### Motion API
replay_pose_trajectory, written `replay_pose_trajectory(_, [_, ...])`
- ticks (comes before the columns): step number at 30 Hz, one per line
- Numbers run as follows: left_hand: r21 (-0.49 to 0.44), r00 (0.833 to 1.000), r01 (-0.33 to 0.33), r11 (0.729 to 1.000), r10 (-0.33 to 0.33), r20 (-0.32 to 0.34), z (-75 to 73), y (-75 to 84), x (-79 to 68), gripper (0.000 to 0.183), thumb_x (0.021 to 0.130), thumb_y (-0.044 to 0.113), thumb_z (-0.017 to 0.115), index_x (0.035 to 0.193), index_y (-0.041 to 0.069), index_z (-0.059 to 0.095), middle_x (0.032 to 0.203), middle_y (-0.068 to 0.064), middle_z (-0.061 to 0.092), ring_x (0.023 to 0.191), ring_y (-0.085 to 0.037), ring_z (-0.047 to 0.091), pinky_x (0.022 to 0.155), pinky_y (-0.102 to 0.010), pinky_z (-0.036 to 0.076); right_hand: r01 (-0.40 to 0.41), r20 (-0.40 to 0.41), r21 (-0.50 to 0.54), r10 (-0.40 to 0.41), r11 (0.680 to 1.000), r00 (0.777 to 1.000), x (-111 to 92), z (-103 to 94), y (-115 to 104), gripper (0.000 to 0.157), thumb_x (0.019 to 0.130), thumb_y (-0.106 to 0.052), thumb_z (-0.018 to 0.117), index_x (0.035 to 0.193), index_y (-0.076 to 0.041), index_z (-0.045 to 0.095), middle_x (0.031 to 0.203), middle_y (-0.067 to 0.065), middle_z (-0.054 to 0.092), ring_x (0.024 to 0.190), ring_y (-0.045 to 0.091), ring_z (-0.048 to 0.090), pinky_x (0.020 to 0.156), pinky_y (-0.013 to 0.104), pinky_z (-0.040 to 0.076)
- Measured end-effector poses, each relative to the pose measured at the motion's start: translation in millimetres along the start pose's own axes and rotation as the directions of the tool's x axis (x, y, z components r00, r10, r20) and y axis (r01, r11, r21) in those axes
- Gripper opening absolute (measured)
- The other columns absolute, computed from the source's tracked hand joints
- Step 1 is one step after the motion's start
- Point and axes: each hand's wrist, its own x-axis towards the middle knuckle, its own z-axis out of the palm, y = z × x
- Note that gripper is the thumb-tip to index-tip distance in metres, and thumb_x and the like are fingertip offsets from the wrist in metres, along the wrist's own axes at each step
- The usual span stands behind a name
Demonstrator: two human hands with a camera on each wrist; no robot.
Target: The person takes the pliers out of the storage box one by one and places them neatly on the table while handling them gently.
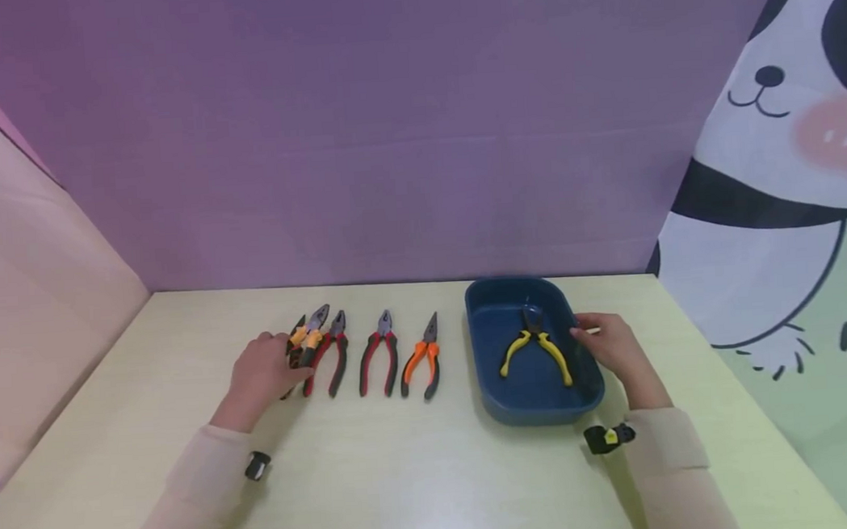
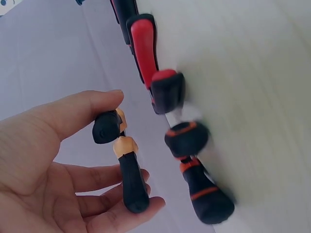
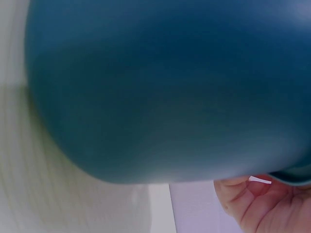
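My left hand (image 1: 263,375) grips a pair of pliers (image 1: 311,336) with yellow-orange and black handles, jaws pointing away from me. In the left wrist view these handles (image 2: 133,184) sit between thumb and fingers, apart from the tabletop. Close beside them are the black handles with orange bands (image 2: 209,201) of another pair, mostly hidden by the hand in the head view. My right hand (image 1: 610,346) holds the right rim of a blue bin (image 1: 483,358), thumb and fingers at its edge. Inside the bin lie yellow-handled pliers (image 1: 533,343), handles spread.
Right of my left hand, two red-and-black pliers (image 1: 337,347) (image 1: 378,356) and orange-and-black long-nose pliers (image 1: 429,357) lie in a row on the pale table (image 1: 378,478). A purple backdrop (image 1: 389,177) rises behind the table's far edge.
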Motion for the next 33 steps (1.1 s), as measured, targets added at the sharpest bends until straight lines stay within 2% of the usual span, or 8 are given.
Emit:
replay_pose_trajectory(5, [-0.008, 1.000, 0.017, 1.000, -0.017, 0.024, -2.4, -9.1, -2.7, 0.063, 0.077, 0.032, 0.074, 0.117, -0.013, 0.054, 0.093, -0.021, 0.055, 0.077, -0.029, 0.051, 0.060, -0.037, 0.045, -0.003, 0.005, -0.014, 0.003, 1.000, 1.000, 0.0, 0.7, -1.0, 0.036, 0.093, -0.008, 0.053, 0.120, 0.016, 0.053, 0.114, 0.034, 0.059, 0.102, 0.047, 0.059, 0.084, 0.051, 0.049])
replay_pose_trajectory(9, [-0.012, 0.999, 0.029, 1.000, -0.028, 0.032, -2.2, -17.6, -4.1, 0.066, 0.078, 0.033, 0.074, 0.119, -0.014, 0.052, 0.099, -0.025, 0.056, 0.081, -0.032, 0.054, 0.065, -0.041, 0.047, -0.002, 0.005, -0.007, 0.002, 1.000, 1.000, -0.2, 0.9, -1.4, 0.036, 0.093, -0.008, 0.053, 0.119, 0.016, 0.053, 0.113, 0.034, 0.059, 0.101, 0.047, 0.059, 0.084, 0.052, 0.049])
replay_pose_trajectory(17, [-0.017, 0.999, 0.029, 0.999, -0.028, 0.035, -4.6, -31.1, -2.6, 0.066, 0.079, 0.034, 0.072, 0.117, -0.015, 0.051, 0.097, -0.026, 0.057, 0.079, -0.030, 0.053, 0.066, -0.042, 0.047, -0.033, 0.028, -0.014, 0.033, 0.999, 0.999, 0.1, 0.1, -1.7, 0.038, 0.094, -0.010, 0.051, 0.122, 0.016, 0.052, 0.118, 0.034, 0.057, 0.104, 0.047, 0.058, 0.085, 0.052, 0.048])
replay_pose_trajectory(24, [-0.035, 0.997, 0.052, 0.998, -0.051, 0.053, -6.0, -43.4, -1.3, 0.070, 0.079, 0.038, 0.071, 0.121, -0.015, 0.049, 0.100, -0.028, 0.057, 0.081, -0.032, 0.055, 0.069, -0.044, 0.047, 0.011, -0.003, -0.006, -0.011, 1.000, 1.000, 1.3, 0.4, -1.6, 0.035, 0.093, -0.007, 0.053, 0.119, 0.016, 0.053, 0.114, 0.034, 0.059, 0.101, 0.047, 0.059, 0.084, 0.052, 0.049])
replay_pose_trajectory(29, [-0.053, 0.995, 0.065, 0.996, -0.061, 0.073, -7.4, -51.2, -0.7, 0.072, 0.079, 0.038, 0.071, 0.122, -0.015, 0.048, 0.101, -0.029, 0.056, 0.083, -0.034, 0.055, 0.071, -0.046, 0.047, 0.003, -0.003, -0.004, -0.003, 1.000, 1.000, 1.1, 0.5, -1.6, 0.035, 0.093, -0.007, 0.053, 0.120, 0.016, 0.053, 0.114, 0.033, 0.059, 0.101, 0.047, 0.059, 0.084, 0.052, 0.049])
replay_pose_trajectory(33, [-0.055, 0.996, 0.061, 0.997, -0.058, 0.064, -7.6, -57.5, -1.1, 0.070, 0.080, 0.037, 0.070, 0.120, -0.016, 0.048, 0.100, -0.029, 0.057, 0.082, -0.034, 0.056, 0.070, -0.046, 0.047, -0.007, 0.006, -0.009, 0.007, 1.000, 1.000, 0.3, 0.7, -1.4, 0.036, 0.094, -0.009, 0.053, 0.121, 0.015, 0.053, 0.115, 0.033, 0.059, 0.102, 0.047, 0.059, 0.084, 0.051, 0.049])
